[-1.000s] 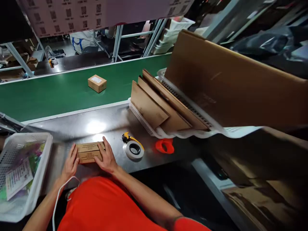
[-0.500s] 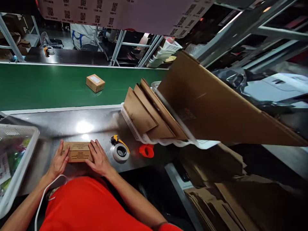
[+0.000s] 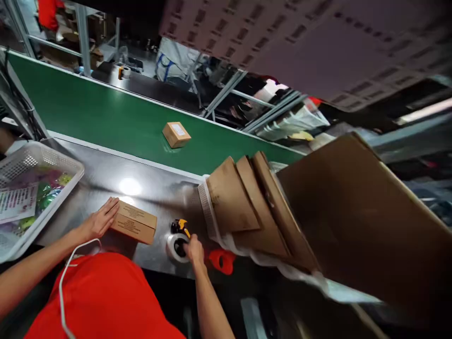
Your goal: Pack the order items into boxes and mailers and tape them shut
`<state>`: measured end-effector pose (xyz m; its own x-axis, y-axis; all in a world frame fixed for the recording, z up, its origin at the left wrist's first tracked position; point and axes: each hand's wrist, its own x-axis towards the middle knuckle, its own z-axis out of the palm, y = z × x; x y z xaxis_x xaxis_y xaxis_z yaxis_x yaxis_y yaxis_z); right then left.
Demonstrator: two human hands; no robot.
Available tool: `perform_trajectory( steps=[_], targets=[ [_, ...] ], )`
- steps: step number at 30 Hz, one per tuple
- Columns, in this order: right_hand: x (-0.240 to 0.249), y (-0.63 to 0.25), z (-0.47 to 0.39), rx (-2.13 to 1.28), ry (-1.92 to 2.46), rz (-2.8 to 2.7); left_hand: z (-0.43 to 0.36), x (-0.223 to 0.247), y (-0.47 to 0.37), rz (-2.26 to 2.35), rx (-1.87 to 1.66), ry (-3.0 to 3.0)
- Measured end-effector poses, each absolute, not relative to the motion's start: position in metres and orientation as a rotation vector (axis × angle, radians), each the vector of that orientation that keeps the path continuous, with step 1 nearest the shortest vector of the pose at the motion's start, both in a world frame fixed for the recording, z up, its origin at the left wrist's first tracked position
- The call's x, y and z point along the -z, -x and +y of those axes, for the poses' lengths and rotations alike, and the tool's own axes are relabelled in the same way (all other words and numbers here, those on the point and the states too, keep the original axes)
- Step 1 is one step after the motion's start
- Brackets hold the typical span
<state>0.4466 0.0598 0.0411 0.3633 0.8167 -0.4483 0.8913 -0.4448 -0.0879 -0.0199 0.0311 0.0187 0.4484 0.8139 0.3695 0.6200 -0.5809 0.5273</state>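
A small brown cardboard box [image 3: 132, 223] with printed flaps lies on the metal bench. My left hand [image 3: 100, 220] rests on its left end, fingers stretched out along the top edge. To the right of the box is a tape dispenser [image 3: 181, 227] with a yellow handle and a white tape roll. My right hand [image 3: 195, 250] is closed on the handle end of this dispenser; its fingertips are partly hidden. Just right of that hand sits an orange-red ring-shaped object [image 3: 221, 261].
At left stands a white basket [image 3: 76, 169] of colourful bagged items. Flat cardboard sheets [image 3: 233, 197] lean in a white rack at right. A labelled box [image 3: 176, 135] sits on the green conveyor belt [image 3: 130, 122] beyond the bench. A sheet of printed codes [image 3: 282, 42] hangs overhead.
My right hand has left the box and moved right to the tape dispenser. My left hand stays at the box, which now sits at an angle in the turned view.
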Motion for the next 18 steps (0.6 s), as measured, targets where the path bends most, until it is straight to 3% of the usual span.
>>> perform_trajectory(
  steps=[5, 8, 11, 15, 18],
  targets=[
    [-0.093, -0.443, 0.056, 0.661, -2.409, 1.76, 0.029, -0.026, 0.022, 1.225, -0.714, -2.346],
    [-0.142, -0.433, 0.052, 0.744, -2.405, 2.368, 0.028, -0.027, 0.021, 1.223, -0.719, -2.315],
    [-0.174, -0.402, 0.05, 0.593, -2.054, 3.044, 0.028, -0.028, 0.019, 1.242, -0.715, -2.269],
    [-0.172, -0.342, 0.057, 0.293, -1.366, 3.285, 0.029, -0.03, 0.019, 1.244, -0.679, -2.246],
    [-0.155, -0.319, 0.063, 0.115, -1.104, 3.277, 0.029, -0.034, 0.016, 1.26, -0.689, -2.221]
  ],
)
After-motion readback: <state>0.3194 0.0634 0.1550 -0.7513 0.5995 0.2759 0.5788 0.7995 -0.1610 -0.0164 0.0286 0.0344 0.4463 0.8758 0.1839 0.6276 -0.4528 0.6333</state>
